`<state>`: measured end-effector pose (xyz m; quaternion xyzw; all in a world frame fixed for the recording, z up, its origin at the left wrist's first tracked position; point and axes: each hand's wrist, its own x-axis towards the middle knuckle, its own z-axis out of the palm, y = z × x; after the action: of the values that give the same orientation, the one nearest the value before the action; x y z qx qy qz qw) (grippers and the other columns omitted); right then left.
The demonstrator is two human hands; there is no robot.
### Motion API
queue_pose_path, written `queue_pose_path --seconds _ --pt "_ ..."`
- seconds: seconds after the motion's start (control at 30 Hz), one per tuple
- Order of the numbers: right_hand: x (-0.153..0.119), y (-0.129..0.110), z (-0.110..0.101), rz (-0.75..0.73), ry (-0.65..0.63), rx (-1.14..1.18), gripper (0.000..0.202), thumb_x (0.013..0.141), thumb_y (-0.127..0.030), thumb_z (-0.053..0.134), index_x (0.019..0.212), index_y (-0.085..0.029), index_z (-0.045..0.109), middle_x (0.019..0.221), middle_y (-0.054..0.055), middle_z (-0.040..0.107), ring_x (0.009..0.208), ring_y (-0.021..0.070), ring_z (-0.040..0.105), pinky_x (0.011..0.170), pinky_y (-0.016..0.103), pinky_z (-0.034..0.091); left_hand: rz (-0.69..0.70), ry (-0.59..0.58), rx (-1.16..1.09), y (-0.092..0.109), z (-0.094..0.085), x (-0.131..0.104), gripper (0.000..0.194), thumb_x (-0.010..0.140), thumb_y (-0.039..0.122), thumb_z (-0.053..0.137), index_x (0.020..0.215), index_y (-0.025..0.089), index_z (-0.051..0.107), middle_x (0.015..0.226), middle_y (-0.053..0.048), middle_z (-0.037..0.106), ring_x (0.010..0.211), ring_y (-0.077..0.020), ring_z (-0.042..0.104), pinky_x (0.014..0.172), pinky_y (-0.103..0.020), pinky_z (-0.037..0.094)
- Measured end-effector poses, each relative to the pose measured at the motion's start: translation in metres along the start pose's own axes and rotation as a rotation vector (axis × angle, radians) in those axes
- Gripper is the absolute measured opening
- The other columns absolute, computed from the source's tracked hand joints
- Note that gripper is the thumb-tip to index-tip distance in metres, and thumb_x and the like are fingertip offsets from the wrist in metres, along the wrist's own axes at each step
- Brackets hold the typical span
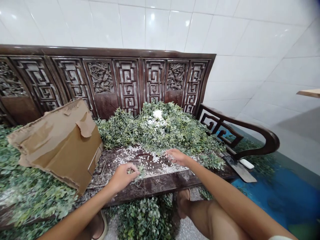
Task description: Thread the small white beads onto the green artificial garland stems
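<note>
My left hand point(125, 175) is closed on a small green sprig point(140, 170) above the front edge of the dark wooden bench. To its right, my right hand point(176, 156) has its fingers bent together over scattered small white pieces point(155, 158); whatever it pinches is too small to make out. Behind both hands a big heap of green artificial foliage point(125, 128) covers the bench seat point(147, 186), with a bright pile of white pieces point(157, 115) on top of it.
A torn cardboard piece point(65, 146) leans at the left, beside more foliage point(45, 193). Another clump point(146, 218) lies below the bench. A carved armrest point(250, 128), a white case point(247, 163) and a blue surface point(282, 196) are at the right.
</note>
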<state>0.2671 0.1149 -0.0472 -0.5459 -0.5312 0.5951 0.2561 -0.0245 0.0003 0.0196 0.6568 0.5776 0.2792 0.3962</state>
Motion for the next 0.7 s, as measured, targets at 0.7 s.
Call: queue_pose_path --seconds 0.7 --pt "0.000 -0.002 0.007 0.114 0.071 0.101 0.027 0.080 -0.032 0.070 0.066 -0.015 0.054 0.066 0.000 0.058 0.057 0.0078 0.047 0.048 0.017 0.031 -0.446 -0.216 -0.682 -0.003 0.011 -0.006 0.032 0.055 0.013 0.057 0.086 0.018 0.067 0.075 0.000 0.063 0.070 -0.0129 0.053 0.068 -0.024 0.039"
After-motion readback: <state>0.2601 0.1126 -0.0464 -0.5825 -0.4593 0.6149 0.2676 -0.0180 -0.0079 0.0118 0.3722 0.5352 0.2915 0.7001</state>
